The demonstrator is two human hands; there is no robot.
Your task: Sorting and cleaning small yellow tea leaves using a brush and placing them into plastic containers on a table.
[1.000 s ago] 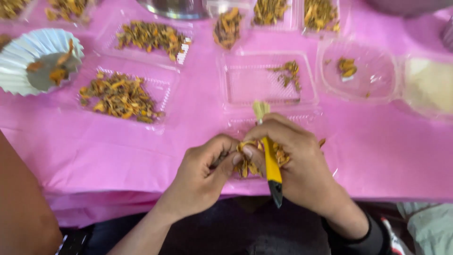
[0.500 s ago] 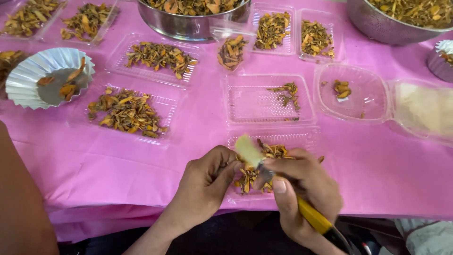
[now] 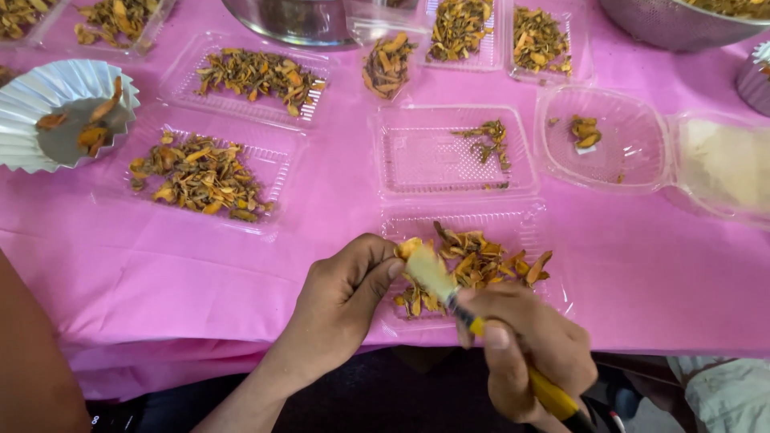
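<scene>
Dried orange-brown pieces (image 3: 473, 265), curled and flaky, lie heaped in a clear plastic tray (image 3: 545, 228) at the near edge of the bench (image 3: 160, 273). The left hand (image 3: 341, 301) pinches one small piece at the tray's left side, fingers closed on it. The right hand (image 3: 525, 353) is clamped on a brush (image 3: 481, 325) with a yellow handle and pale, soft bristles; the bristle tip sits against the pinched piece.

Just beyond, a second ribbed clear tray (image 3: 417, 152) holds only a few scraps. To its right a rounded clear container (image 3: 634, 144) holds a small orange bit, with its lid (image 3: 726, 164) hinged open beside it. Left of centre, two more flat trays (image 3: 273, 168) are spread with the same dried pieces, and a fluted white paper cup (image 3: 28, 104) holds a few. Further trays and two metal bowls (image 3: 281, 20) stand along the far edge.

A smooth pink cloth, slightly creased, covers the bench.
</scene>
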